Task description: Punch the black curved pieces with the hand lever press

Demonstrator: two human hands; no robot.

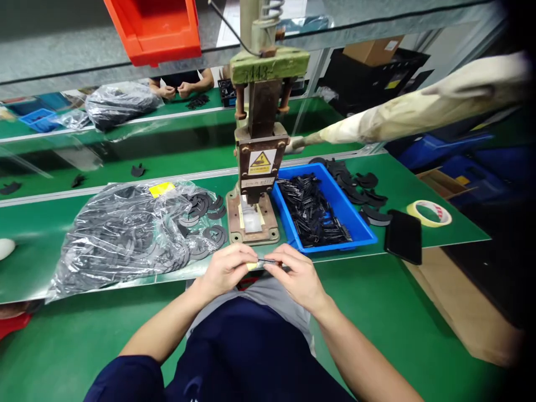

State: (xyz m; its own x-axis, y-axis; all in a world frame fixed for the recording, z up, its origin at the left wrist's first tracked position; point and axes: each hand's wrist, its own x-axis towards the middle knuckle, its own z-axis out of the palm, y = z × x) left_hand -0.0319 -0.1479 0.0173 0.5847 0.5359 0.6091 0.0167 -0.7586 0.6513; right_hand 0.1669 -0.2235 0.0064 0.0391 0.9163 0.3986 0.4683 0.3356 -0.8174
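Before press, fingers pinching thin part, apparently

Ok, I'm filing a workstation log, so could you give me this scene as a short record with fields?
Left hand: at one end of a thin dark part
Right hand: at the part's other end
Beyond hands: press with warning sign
Left of press: clear bag of dark curved pieces
Right of press: blue bin of black parts
Right of bin: loose curved pieces, flat black item, tape roll
Above: orange bin
Across: another person's hands
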